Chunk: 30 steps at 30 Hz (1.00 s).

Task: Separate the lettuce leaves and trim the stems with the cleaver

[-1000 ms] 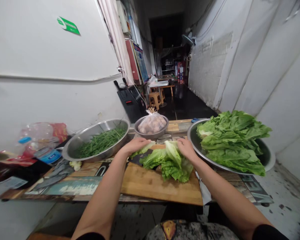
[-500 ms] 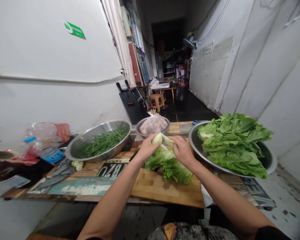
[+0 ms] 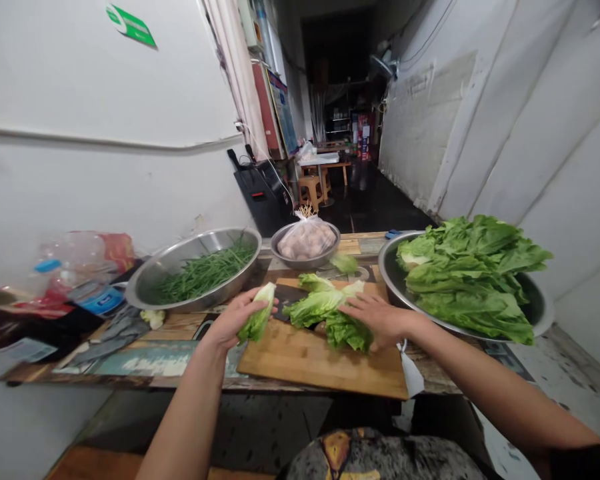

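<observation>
Far to the left of the rectangular, light brown wooden cutting board [image 3: 325,367], a clear plastic bottle with a blue cap [image 3: 49,267] is placed among other packaging. Closer to the board on that side, a crumpled grey cloth [image 3: 113,339] is laid on the multicoloured wood-patterned table [image 3: 155,360]. Beyond the board's left edge, long, thin green stems [image 3: 207,275] are held in a wide, round silver metal basin [image 3: 139,287]. At the left edge of the board, a small, pale green lettuce leaf [image 3: 259,313] is gripped by the left hand [image 3: 235,320], with thumb and fingers closed around it. On the rear left of the board, a dark grey, flat, blade-like object [image 3: 287,297] is partly covered. Behind the board, a knotted clear plastic bag of pale, rounded pieces [image 3: 306,239] is seated in a small, round metal bowl [image 3: 307,262]. On the board, a loose pile of frilled green lettuce leaves [image 3: 313,307] is touched by the right hand [image 3: 375,317], palm down and fingers spread. Right of the board, large green lettuce heads [image 3: 470,280] are heaped in a broad, round metal basin [image 3: 545,317]
</observation>
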Each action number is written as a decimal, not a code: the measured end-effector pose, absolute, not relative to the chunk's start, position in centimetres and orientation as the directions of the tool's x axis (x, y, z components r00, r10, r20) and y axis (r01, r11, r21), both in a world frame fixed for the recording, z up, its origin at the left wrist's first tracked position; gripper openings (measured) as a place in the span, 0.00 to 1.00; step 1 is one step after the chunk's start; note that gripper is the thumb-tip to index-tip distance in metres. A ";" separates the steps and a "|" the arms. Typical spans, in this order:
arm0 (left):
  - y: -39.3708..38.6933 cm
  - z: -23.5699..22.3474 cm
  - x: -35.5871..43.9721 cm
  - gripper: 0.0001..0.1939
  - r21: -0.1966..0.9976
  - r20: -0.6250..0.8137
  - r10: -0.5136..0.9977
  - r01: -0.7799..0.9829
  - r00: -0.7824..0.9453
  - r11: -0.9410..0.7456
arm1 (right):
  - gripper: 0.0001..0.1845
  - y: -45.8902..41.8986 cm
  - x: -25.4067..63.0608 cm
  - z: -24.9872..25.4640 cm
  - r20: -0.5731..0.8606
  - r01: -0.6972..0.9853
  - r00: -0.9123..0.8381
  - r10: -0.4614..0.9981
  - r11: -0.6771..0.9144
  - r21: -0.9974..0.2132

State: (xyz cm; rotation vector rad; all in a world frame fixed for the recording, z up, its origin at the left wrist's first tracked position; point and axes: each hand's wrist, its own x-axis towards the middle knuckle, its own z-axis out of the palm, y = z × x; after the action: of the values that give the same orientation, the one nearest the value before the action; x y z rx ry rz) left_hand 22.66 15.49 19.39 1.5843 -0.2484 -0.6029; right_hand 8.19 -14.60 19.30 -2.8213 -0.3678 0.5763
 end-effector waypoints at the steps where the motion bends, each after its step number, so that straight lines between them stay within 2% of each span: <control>1: 16.1 18.8 22.5 0.36 0.971 -0.238 -0.480 0.211 0.844 -0.111 | 0.63 -14.6 8.2 19.1 -0.315 0.210 0.901 0.298 -0.936 -0.284; 4: 16.9 17.2 21.5 0.38 0.956 -0.289 -0.474 0.278 0.832 -0.097 | 0.55 -14.6 8.7 19.0 -0.240 0.269 0.912 0.331 -0.928 -0.257; 7: 16.8 15.9 20.2 0.39 0.940 -0.334 -0.530 0.313 0.779 -0.133 | 0.39 -14.8 9.3 19.5 -0.275 0.297 0.901 0.336 -0.939 -0.172; 10: 16.7 14.8 19.2 0.41 0.946 -0.324 -0.536 0.249 0.780 -0.208 | 0.27 -15.3 10.3 19.9 -0.312 0.310 0.887 0.340 -0.940 -0.144; 13: 16.8 14.1 18.7 0.41 0.944 -0.272 -0.509 0.123 0.817 -0.306 | 0.18 -15.5 11.7 20.4 -0.181 0.203 0.957 0.224 -0.971 -0.129; 14: 16.9 13.9 18.7 0.39 0.939 -0.229 -0.502 0.053 0.834 -0.340 | 0.18 -15.3 12.2 20.7 -0.098 0.129 0.985 0.140 -0.985 -0.110; 16: 17.0 13.8 18.7 0.33 0.896 -0.112 -0.493 -0.128 0.863 -0.426 | 0.27 -14.0 12.6 21.1 0.081 -0.032 0.996 -0.038 -0.997 -0.064; 18: 17.0 13.8 18.6 0.25 0.808 0.004 -0.477 -0.284 0.879 -0.516 | 0.30 -11.9 12.3 21.1 0.187 -0.089 0.978 -0.093 -0.996 -0.028; 20: 17.0 13.9 18.4 0.19 0.718 0.056 -0.477 -0.367 0.877 -0.591 | 0.23 -9.5 11.3 20.5 0.118 -0.011 0.993 -0.013 -1.000 -0.016; 22: 17.0 14.0 18.1 0.18 0.669 0.073 -0.498 -0.413 0.864 -0.618 | 0.19 -7.5 10.2 19.2 -0.058 0.095 0.994 0.095 -0.995 -0.007; 24: 17.0 13.9 17.7 0.20 0.648 0.101 -0.521 -0.454 0.847 -0.612 | 0.24 -6.3 9.5 17.7 -0.164 0.142 0.978 0.132 -0.989 0.047; 26: 17.1 13.7 17.3 0.22 0.633 0.144 -0.519 -0.482 0.842 -0.606 | 0.33 -6.0 9.5 16.8 -0.164 0.162 0.976 0.144 -0.981 0.108; 27: 17.2 13.6 17.2 0.22 0.627 0.158 -0.516 -0.489 0.842 -0.606 | 0.35 -6.1 9.7 16.8 -0.154 0.169 0.977 0.150 -0.978 0.120; 30: 17.6 13.1 16.8 0.22 0.639 0.173 -0.509 -0.489 0.843 -0.593 | 0.27 -6.4 10.3 17.6 -0.198 0.186 0.966 0.167 -0.979 0.081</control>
State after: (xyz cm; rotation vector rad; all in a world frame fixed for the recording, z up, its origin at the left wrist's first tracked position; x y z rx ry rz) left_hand 16.77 17.59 13.05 2.3074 -0.7228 -0.0359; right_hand 10.28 -6.39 17.63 -3.2128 -0.2895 0.3093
